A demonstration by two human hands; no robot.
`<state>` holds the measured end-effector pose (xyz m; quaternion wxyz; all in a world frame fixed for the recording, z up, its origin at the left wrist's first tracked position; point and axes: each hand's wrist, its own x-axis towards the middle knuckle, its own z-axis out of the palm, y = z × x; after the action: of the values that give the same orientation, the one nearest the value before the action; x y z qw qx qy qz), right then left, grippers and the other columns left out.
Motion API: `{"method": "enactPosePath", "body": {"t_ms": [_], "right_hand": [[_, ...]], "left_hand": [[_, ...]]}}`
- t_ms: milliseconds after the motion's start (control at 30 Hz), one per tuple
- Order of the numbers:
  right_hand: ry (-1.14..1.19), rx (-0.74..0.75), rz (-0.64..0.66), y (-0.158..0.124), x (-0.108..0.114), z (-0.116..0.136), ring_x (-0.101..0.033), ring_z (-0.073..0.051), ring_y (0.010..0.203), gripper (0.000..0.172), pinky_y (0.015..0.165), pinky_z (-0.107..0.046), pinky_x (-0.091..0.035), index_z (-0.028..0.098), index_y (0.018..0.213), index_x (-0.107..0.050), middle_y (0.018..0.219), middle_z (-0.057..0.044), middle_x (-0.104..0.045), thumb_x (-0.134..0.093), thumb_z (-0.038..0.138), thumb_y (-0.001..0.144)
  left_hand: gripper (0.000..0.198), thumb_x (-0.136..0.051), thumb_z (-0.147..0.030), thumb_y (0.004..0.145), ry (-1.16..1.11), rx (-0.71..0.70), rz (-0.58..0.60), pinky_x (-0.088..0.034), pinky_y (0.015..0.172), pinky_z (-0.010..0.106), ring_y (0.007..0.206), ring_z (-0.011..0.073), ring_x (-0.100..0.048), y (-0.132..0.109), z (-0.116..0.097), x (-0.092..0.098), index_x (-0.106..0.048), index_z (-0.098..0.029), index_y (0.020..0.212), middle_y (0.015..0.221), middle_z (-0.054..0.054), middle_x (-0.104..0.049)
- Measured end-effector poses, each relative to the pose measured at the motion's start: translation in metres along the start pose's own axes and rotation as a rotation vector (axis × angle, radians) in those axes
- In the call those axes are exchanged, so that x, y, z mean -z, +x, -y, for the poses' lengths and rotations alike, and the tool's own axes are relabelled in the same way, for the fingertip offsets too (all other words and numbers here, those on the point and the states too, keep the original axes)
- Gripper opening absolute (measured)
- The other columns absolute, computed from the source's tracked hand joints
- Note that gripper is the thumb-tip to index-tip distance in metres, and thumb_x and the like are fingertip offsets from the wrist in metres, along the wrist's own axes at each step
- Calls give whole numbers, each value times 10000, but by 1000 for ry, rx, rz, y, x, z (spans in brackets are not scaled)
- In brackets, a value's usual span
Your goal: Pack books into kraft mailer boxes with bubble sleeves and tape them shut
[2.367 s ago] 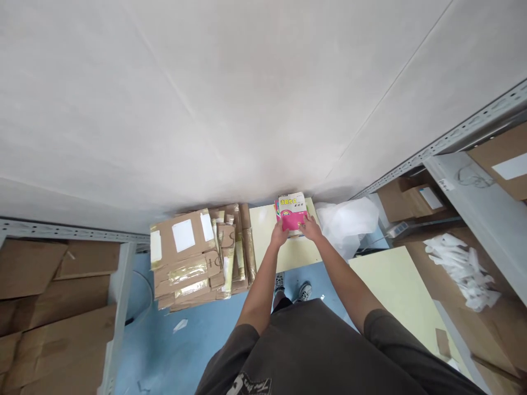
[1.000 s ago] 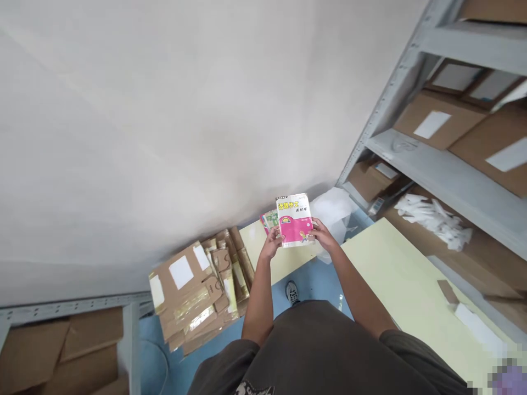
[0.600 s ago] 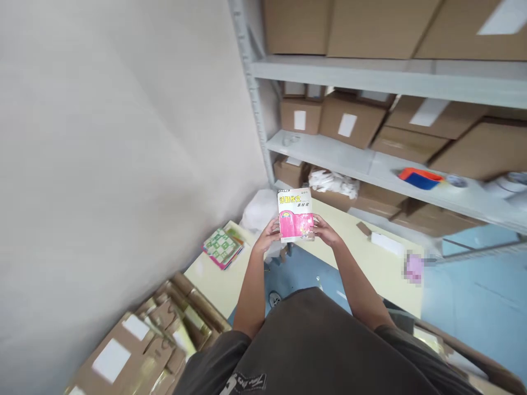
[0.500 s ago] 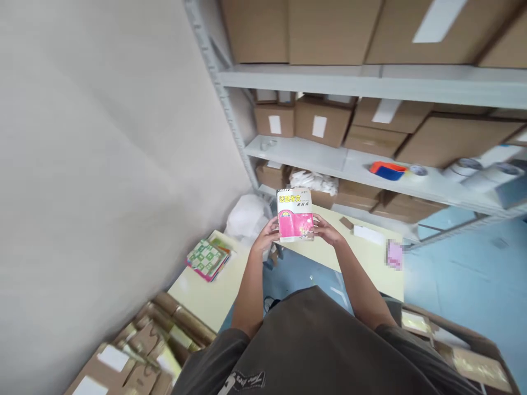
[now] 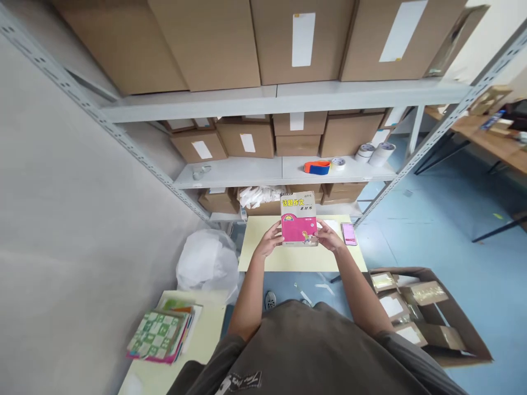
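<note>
A book (image 5: 298,226) with a pale and pink cover and yellow lettering is held up in front of me, cover towards me. My left hand (image 5: 270,240) grips its left edge, and my right hand (image 5: 328,236) grips the right edge, fingers partly behind it. Below and behind the book is a pale yellow table (image 5: 263,258). On that table, right of my right hand, lies a pink-purple item (image 5: 349,233), with something white partly hidden beside the book.
Metal shelving (image 5: 230,109) with cardboard boxes and tape rolls (image 5: 382,153) stands ahead. A stack of books (image 5: 156,334) lies on a side table (image 5: 197,351) at left, near a white plastic bag (image 5: 208,260). A large carton (image 5: 473,345) holding packages sits on the floor at right.
My view has swung to the right, so the shelving and table now face me squarely. The book remains between both hands and moves along with me.
</note>
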<state>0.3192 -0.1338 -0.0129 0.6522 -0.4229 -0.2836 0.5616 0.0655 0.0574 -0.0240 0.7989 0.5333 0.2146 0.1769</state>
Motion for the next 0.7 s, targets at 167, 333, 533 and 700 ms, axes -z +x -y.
{"method": "enactPosePath", "body": {"t_ms": [167, 333, 533, 700], "right_hand": [[-12, 105, -188, 12, -19, -9, -796, -266, 932, 719, 717, -363, -626, 374, 1370, -593, 1108, -16, -823, -905, 296, 727], [-176, 253, -327, 41, -52, -20, -764, -289, 1048, 714, 776, -409, -646, 349, 1394, -625, 1322, -62, -759, -870, 285, 727], [-376, 314, -319, 74, -92, -54, -585, -359, 1428, 654, 962, -479, -641, 372, 1444, -709, 1618, -64, -571, -822, 368, 800], [-432, 278, -361, 78, -94, -53, -442, -364, 1567, 703, 1194, -554, -498, 397, 1493, -685, 1647, -43, -563, -871, 463, 819]], "left_hand": [[732, -898, -367, 821, 285, -143, -268, -577, 1033, 407, 1195, 259, -690, 27, -13, 8, -667, -254, 1506, 1405, 150, -682], [629, -791, -411, 930, 395, -211, -99, -572, 1068, 448, 1138, 258, -716, 48, -14, -26, -662, -242, 1523, 1365, 142, -728], [703, -852, -368, 866, 342, -313, -177, -581, 1039, 440, 1209, 302, -704, 62, -12, -34, -642, -242, 1525, 1383, 151, -710], [704, -870, -378, 820, 170, -232, -63, -580, 1018, 422, 1129, 298, -740, 63, -37, 19, -666, -192, 1468, 1298, 133, -769]]}}
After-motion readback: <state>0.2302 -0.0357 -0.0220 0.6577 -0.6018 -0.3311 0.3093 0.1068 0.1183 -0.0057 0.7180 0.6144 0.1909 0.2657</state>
